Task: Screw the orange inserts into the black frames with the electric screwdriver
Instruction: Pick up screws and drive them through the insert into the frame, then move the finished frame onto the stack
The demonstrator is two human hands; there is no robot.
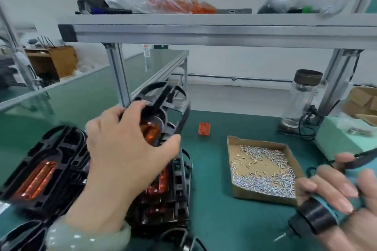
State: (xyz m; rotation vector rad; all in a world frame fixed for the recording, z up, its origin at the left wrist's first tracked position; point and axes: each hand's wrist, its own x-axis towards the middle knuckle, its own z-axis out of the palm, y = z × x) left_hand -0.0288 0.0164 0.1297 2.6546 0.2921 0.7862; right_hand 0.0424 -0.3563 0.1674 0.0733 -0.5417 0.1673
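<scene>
Two hands are busy. The left hand (126, 149) grips a black frame (163, 106) with an orange insert (150, 130) in it, held up off the bench (214, 220) above a pile of frames (51, 169) at the near left edge. The right hand (342, 193) is wrapped around the electric screwdriver (314, 218) at the near right corner. A cardboard tray (263, 197) of screws (263, 181) sits between them, and a spare insert (204, 128) lies mid-bench.
</scene>
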